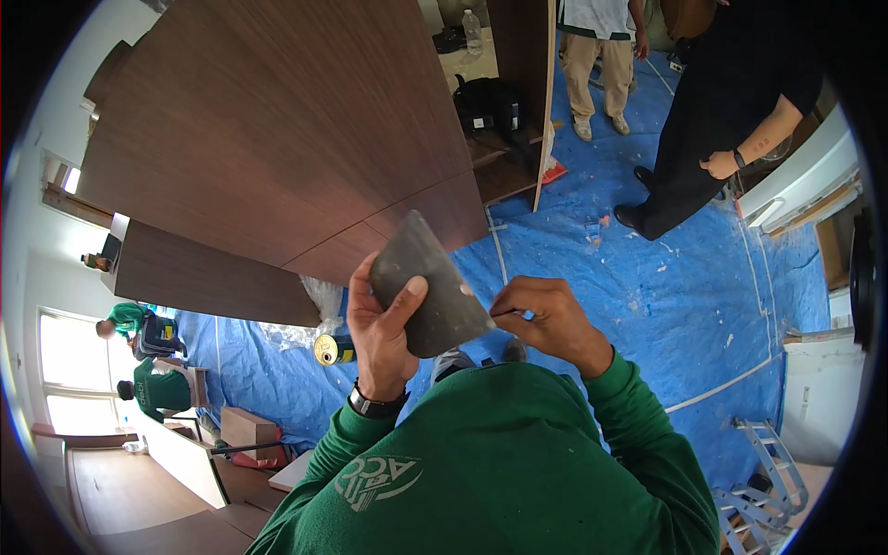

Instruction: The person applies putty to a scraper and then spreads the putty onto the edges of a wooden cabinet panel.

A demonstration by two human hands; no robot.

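Centre frame: left hand grips scraper, right hand pinches its edge; cabinet w/ no contact yet.

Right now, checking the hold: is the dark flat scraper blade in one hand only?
No: left hand and right hand both pinch the scraper blade.

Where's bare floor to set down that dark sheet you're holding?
Both hands, left hand and right hand, grip the dark sheet. The blue tarp lies bare right of the right hand, up to the white cabinet. Crowded: the can and plastic wrap under the brown panel, and the ladder at lower right.
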